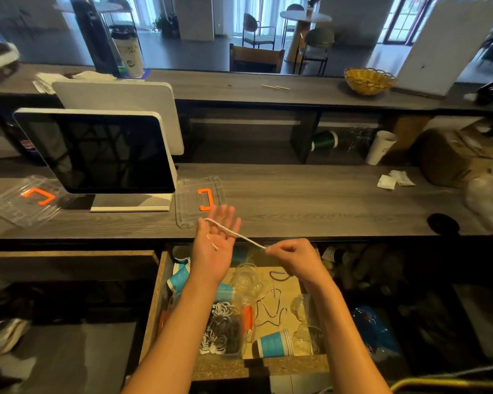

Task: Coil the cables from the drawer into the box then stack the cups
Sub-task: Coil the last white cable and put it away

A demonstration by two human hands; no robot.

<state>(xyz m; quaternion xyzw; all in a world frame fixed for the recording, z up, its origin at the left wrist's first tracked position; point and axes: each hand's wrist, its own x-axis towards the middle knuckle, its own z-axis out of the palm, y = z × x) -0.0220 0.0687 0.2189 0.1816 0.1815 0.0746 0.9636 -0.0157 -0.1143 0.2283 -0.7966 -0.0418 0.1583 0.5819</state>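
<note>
**Above the open drawer, a white cable goes round a flat palm**

Above the open drawer (154,302), the left hand (215,245) is held palm up with fingers spread and straight, and a thin white cable (241,236) loops across those fingers, one short end lying on the palm. The right hand (293,258) pinches the cable's other stretch between thumb and fingertips, pulling it taut just beside the left.

Down in the drawer, a clear box (225,331) already holds a tangle of white and dark cables. To its right more thin cables (271,308) lie loose on the drawer floor, among clear plastic bags. Blue paper cups (272,344) lie on their sides at the drawer's near edge and along its far left side.

The likely trouble is the loop slipping off: the left fingers are open, so nothing clamps the turns, and a slack pull from the right would let them slide off into the drawer. A trailing tail, if there is one, could also snag the loose cables below; I cannot see where it hangs.

Room is good above the drawer. Beyond its far edge the counter (325,200) lies open, save for a clear lid with an orange handle (199,199) just past the left fingertips and a screen (97,152) further left.
</note>
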